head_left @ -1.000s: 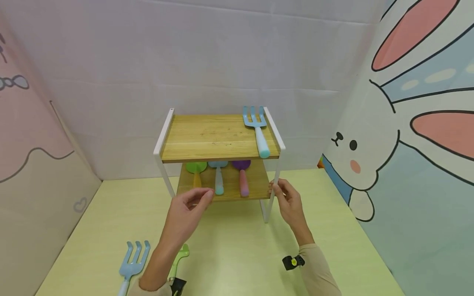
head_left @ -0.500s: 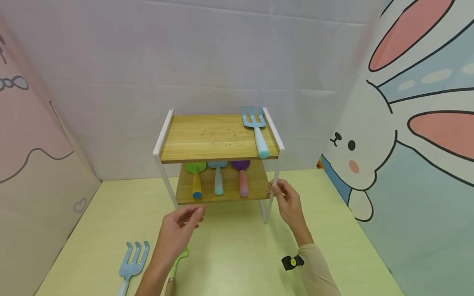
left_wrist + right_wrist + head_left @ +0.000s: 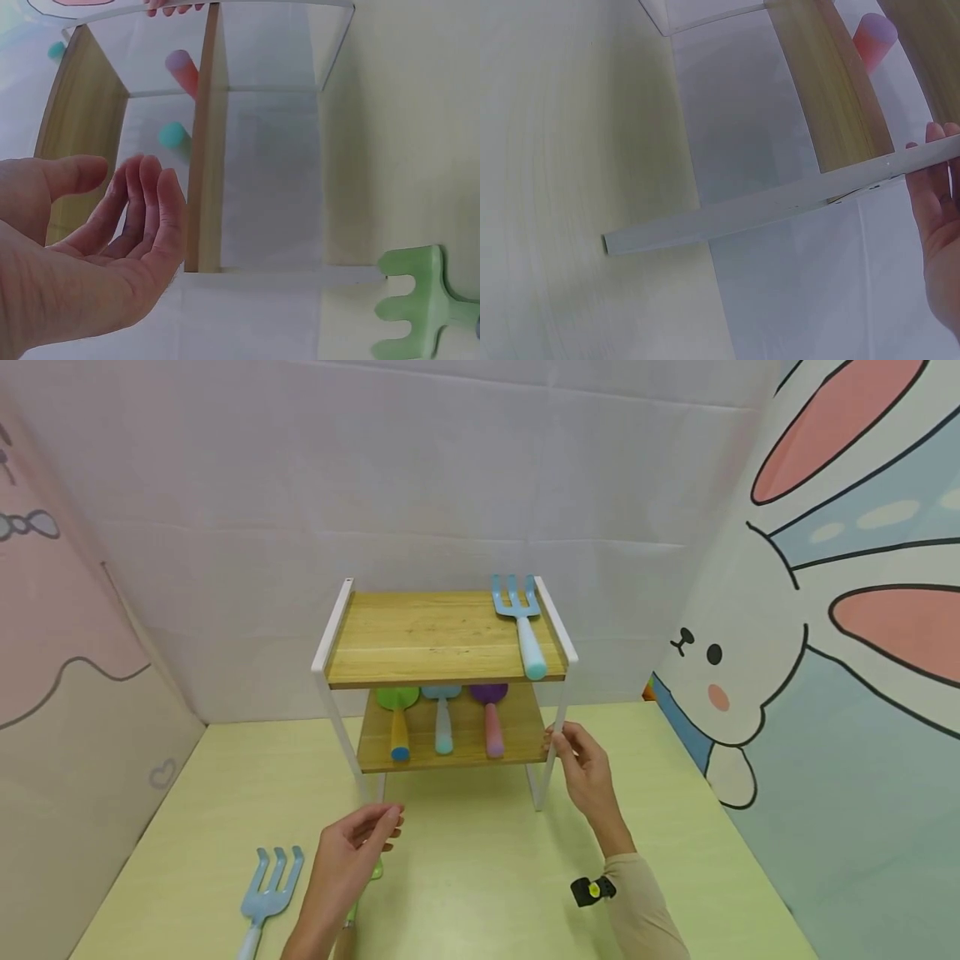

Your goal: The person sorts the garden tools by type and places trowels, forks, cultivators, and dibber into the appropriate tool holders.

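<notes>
A two-tier shelf [image 3: 420, 643] with wooden boards and a white frame stands on the table. My right hand [image 3: 587, 768] grips its front right leg [image 3: 553, 760], thumb at the front. In the right wrist view, my right fingers [image 3: 928, 199] lie against the white post. My left hand [image 3: 348, 847] hovers in front of the shelf, fingers loosely bent, holding nothing. Beneath it a green garden fork [image 3: 420, 300] lies on the table, partly hidden in the head view. On the lower board lie tools with yellow [image 3: 400, 735], pale blue [image 3: 443, 731] and pink handles [image 3: 493, 731], their heads partly hidden.
A light-blue garden fork [image 3: 527, 631] lies along the right side of the top board. Another blue fork [image 3: 268, 897] rests on the table at the front left. A white cloth wall [image 3: 435, 468] stands behind, and rabbit-printed cloth [image 3: 757, 685] is at the right.
My left hand has drawn back from the lower board, down and to the left, uncovering the yellow handle's end. My right hand has stayed on the leg.
</notes>
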`<action>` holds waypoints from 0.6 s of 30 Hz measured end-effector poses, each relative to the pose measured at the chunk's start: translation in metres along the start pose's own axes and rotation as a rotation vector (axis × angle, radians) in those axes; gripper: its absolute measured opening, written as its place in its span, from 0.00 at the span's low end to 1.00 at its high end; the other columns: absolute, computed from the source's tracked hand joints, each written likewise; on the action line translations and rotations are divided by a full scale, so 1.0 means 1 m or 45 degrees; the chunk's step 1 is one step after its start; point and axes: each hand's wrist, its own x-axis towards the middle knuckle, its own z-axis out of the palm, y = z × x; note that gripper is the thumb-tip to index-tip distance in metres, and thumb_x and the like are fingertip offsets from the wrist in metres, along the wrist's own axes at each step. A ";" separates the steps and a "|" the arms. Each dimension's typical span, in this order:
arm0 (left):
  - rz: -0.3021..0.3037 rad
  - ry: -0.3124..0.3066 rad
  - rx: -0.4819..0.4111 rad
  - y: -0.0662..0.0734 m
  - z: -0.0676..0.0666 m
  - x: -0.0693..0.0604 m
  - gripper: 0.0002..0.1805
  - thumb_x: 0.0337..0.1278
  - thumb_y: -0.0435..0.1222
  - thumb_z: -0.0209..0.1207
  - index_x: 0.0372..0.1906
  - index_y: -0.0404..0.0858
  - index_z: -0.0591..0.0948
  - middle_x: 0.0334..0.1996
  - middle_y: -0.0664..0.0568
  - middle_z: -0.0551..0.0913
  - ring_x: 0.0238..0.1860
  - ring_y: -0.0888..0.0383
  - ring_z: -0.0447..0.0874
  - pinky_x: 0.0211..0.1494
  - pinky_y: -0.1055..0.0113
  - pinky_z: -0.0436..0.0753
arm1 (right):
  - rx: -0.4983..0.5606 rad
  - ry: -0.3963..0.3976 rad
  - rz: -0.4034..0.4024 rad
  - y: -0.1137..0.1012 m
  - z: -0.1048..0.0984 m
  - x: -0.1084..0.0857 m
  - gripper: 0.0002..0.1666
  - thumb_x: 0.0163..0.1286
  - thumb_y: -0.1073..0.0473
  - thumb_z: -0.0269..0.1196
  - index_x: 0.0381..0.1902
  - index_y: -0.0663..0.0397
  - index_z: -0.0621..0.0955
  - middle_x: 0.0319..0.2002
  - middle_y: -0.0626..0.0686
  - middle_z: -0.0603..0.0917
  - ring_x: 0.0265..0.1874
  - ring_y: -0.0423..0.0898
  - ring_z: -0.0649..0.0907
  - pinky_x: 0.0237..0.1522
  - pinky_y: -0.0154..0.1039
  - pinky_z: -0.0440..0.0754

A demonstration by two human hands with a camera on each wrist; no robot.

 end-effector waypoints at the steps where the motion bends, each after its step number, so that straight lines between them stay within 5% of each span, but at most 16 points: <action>1: -0.008 0.004 -0.003 -0.003 0.000 -0.001 0.16 0.73 0.41 0.63 0.52 0.32 0.86 0.42 0.48 0.89 0.40 0.61 0.87 0.44 0.69 0.86 | 0.002 -0.001 0.004 0.000 0.000 0.000 0.09 0.78 0.76 0.52 0.48 0.77 0.78 0.39 0.69 0.81 0.38 0.43 0.86 0.45 0.35 0.86; 18: -0.181 0.081 0.045 -0.043 -0.011 -0.014 0.15 0.73 0.40 0.62 0.52 0.32 0.86 0.38 0.49 0.88 0.33 0.60 0.84 0.36 0.66 0.86 | -0.006 -0.011 0.014 -0.001 -0.001 0.000 0.09 0.78 0.75 0.51 0.48 0.78 0.77 0.40 0.70 0.80 0.39 0.43 0.85 0.46 0.35 0.86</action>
